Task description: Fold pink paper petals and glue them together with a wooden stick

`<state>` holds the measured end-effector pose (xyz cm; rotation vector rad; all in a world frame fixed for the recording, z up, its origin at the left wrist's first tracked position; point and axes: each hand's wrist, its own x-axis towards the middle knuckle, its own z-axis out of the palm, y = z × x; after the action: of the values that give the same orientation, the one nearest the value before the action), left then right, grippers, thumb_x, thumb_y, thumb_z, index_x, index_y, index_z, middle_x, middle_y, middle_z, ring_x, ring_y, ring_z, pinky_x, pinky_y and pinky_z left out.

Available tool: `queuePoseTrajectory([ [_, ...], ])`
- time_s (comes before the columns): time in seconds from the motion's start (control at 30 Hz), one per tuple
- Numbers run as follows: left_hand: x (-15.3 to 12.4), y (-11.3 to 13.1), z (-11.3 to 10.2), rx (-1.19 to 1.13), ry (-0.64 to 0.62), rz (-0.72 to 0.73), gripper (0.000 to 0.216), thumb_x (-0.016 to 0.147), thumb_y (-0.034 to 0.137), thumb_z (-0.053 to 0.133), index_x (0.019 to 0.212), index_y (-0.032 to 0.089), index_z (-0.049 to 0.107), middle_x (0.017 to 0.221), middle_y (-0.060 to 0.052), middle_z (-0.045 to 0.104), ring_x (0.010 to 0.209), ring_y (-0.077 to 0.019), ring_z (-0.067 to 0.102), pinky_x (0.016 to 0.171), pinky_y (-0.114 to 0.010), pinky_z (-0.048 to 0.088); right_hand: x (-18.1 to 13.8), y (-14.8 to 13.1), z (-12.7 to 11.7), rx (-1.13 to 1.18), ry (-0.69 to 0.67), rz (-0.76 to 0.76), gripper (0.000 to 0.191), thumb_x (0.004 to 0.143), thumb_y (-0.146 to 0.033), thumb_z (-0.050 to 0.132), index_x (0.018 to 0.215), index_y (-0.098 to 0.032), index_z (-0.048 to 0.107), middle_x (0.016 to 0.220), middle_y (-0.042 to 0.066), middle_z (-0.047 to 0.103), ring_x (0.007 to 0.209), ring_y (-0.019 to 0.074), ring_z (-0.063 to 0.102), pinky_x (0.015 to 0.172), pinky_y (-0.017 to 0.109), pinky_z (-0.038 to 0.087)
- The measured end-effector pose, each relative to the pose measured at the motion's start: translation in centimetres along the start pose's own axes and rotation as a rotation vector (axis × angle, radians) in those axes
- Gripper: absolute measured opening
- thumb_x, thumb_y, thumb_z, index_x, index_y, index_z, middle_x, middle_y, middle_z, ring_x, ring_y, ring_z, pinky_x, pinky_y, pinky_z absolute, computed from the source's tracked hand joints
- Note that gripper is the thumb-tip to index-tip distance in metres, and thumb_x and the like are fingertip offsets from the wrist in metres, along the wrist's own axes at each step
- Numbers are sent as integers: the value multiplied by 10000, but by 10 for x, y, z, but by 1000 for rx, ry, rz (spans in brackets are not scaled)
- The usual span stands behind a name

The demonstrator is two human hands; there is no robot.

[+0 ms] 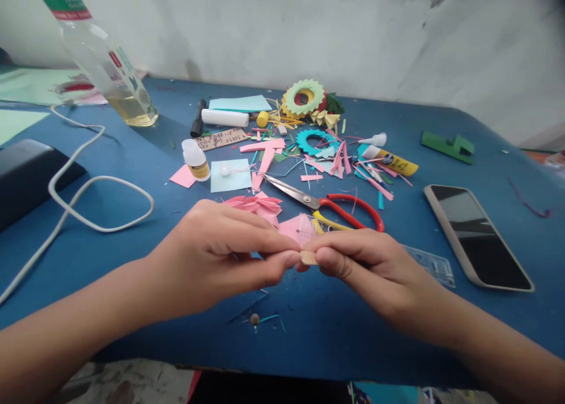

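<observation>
Between the fingertips of my left hand (233, 257) and my right hand (371, 265) is a small tan piece (308, 258), possibly folded paper. Both hands pinch it from opposite sides, just above the blue table. Most of the piece is hidden by the fingers. Behind the hands lie pink folded paper pieces (258, 207) and a pink sheet (295, 226), partly covered. Scissors (315, 202) with red and yellow handles lie beyond the right hand, blades pointing left. A small white bottle (196, 159) with a yellow label stands past the left hand.
Paper scraps (269, 156), toothed paper rings (304, 98) and a yellow glue tube (392, 160) fill the middle back. A phone (479, 236) lies at right, with a clear stencil (430, 262) beside it. A large bottle (106, 62) and white cable (83, 151) occupy the left.
</observation>
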<state>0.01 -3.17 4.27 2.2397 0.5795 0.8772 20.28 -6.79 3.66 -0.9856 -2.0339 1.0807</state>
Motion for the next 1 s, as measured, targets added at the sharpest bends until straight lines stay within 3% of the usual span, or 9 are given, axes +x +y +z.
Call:
queuePoseTrajectory([
  [0.17,-5,-3,0,13,-37,18,125,796,137,603,818,189,714,668,-26,715,513,-98,632,478,-143,497,-3,2,0,-57,-40,66,286,933,-272,412,784,-200,645,698,5,629,617,109,573,508,206,431],
  [0.3,-5,0,3,23,2,9,145,787,111,587,788,183,713,627,-22,704,485,-91,614,459,-138,482,-4,3,0,-65,-41,61,310,934,-283,405,742,-192,630,725,18,652,633,118,594,503,215,432],
  [0.53,1,8,2,22,-4,-13,180,759,65,576,685,177,695,582,-19,692,446,-89,593,421,-137,466,-1,0,1,51,-41,14,235,915,-228,451,839,-221,673,739,-4,679,674,115,631,578,201,487],
  [0.77,-3,3,1,-172,-13,-33,169,773,86,612,832,206,715,642,-1,706,510,-93,631,494,-135,514,-1,-1,-1,48,-27,1,224,911,-215,454,797,-222,646,702,-15,658,639,105,615,559,188,485],
  [1.0,-4,2,0,-76,-61,-30,151,820,166,575,838,206,720,676,-25,715,534,-108,642,493,-144,513,-1,0,0,45,-36,-9,221,905,-203,464,812,-233,663,724,-12,675,650,109,623,563,194,494],
])
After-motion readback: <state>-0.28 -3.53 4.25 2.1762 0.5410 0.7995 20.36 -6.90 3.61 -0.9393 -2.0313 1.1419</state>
